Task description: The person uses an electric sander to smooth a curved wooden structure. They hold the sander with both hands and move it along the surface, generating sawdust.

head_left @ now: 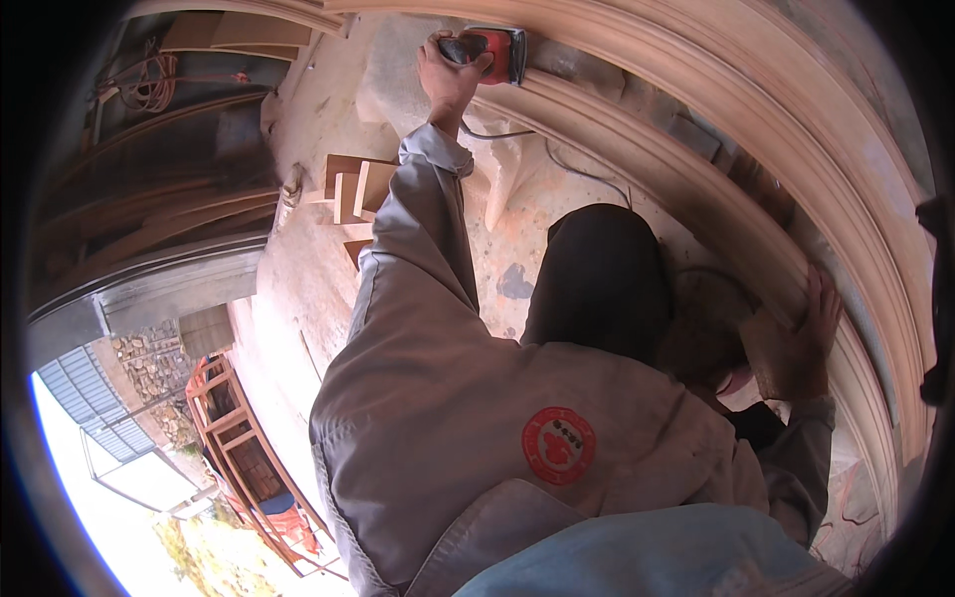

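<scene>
Red and black, a single power sander (497, 55) is at the far end of the nearest long wooden strip (637, 144); its underside is hidden, so its contact with the wood is hard to make out. The left hand (448, 78) is wrapped around the sander's dark grip, some fingers out of sight. The right hand (819, 316) lies over the near part of the same strip — its underside is hidden, so I cannot tell whether it grips or only rests. At least three long strips curve along the right, some cut off by the dark rim. At least three small wood pieces (358, 189) stand left of the left sleeve (413, 219), which partly covers the group. A grey cable (592, 177) shows in part — a dark-clothed knee (602, 274) hides the rest.
</scene>
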Demonstrator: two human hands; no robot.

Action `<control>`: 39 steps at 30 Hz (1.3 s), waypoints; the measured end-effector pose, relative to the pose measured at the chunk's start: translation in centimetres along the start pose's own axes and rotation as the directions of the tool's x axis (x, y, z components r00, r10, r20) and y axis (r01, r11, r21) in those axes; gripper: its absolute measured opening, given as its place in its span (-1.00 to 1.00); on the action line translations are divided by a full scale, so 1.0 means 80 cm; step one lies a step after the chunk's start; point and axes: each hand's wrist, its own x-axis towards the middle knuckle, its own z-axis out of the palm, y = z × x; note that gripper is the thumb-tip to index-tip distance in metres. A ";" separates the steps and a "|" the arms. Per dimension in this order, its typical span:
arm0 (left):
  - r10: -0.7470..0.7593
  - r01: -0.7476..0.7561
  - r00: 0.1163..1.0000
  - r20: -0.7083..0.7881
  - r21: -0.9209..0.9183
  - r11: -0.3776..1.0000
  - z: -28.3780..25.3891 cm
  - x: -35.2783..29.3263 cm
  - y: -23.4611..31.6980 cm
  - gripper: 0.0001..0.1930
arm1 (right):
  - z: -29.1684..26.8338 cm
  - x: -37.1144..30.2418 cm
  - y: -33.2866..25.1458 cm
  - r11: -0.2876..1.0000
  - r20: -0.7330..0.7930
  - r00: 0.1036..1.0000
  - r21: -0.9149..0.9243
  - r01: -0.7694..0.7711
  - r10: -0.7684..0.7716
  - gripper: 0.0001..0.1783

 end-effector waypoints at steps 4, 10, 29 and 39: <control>0.059 -0.060 0.998 0.029 0.008 0.998 0.006 -0.033 0.045 -0.20 | 0.000 -0.004 -0.001 0.998 0.006 1.000 -0.057 -0.024 0.025 0.17; 0.088 -0.087 0.996 0.029 -0.031 0.996 0.013 -0.090 0.111 -0.20 | 0.018 -0.006 0.008 0.993 -0.050 0.998 -0.111 -0.036 0.030 0.11; 0.122 -0.123 0.991 0.051 0.011 0.992 0.042 -0.170 0.212 -0.19 | 0.050 -0.011 0.039 0.997 -0.100 0.995 -0.076 0.019 -0.027 0.28; 0.125 -0.125 0.992 0.010 0.016 0.992 0.030 -0.110 0.139 -0.14 | 0.036 -0.009 0.032 0.995 -0.079 0.996 -0.096 0.021 -0.028 0.25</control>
